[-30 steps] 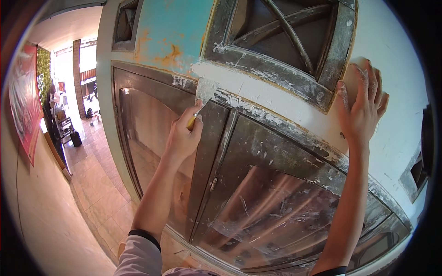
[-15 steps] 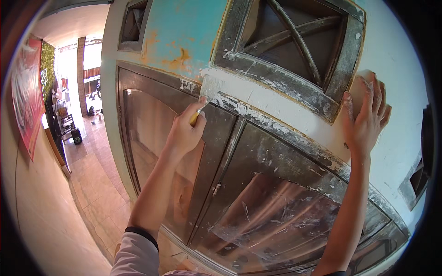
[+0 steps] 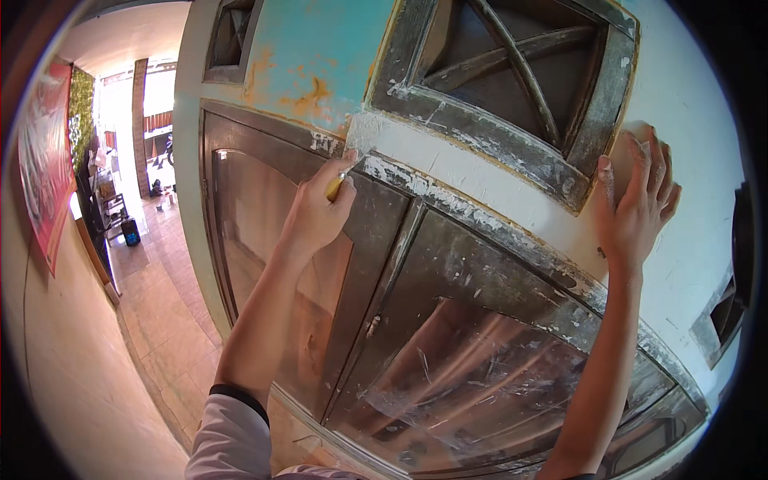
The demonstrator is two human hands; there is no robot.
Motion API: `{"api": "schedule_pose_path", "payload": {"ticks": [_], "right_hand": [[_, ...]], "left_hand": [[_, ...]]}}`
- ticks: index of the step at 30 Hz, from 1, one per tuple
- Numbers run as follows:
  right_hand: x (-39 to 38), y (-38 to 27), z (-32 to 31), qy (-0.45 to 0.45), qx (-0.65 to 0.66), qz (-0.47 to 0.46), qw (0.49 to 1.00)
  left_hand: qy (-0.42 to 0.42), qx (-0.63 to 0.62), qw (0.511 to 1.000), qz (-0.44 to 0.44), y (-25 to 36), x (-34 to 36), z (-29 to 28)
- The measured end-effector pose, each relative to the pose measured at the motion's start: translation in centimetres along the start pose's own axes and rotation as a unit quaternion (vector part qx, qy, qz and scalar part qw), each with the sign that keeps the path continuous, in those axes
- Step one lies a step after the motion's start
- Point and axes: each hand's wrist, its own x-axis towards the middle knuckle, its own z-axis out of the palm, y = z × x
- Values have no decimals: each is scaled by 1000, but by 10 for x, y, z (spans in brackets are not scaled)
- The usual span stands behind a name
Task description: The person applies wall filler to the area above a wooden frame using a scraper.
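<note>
My left hand (image 3: 318,210) is closed around the yellow handle of a putty knife (image 3: 334,189). Its pale blade points up and touches the strip of wall between the vent and the dark window frame, where white filler (image 3: 472,162) meets teal paint (image 3: 316,48). The blade's outline partly blends into the white. To the right, my right hand (image 3: 638,200) rests on the white wall with fingers spread, beside the lower right corner of the wooden vent frame (image 3: 480,138). It holds nothing.
Below is a dark wooden window (image 3: 432,264) with glass panes and white smears along its top rail (image 3: 480,210). A smaller vent (image 3: 233,40) sits at upper left. At left, a tiled passage (image 3: 172,320) runs past a red banner (image 3: 46,160) towards a bright opening.
My left hand and the putty knife have shifted slightly left and up along the strip. My right hand stays on the wall.
</note>
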Motion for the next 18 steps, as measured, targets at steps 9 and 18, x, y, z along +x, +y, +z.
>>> {"api": "schedule_pose_path", "payload": {"ticks": [9,18], "right_hand": [[-3,2,2,2,-5,0,1000],[-2,-1,2,12,-1,-3,1000]], "left_hand": [[-66,47,987,-138,19,12,-10],[-35,55,994,-84,5,-8,-16]]}}
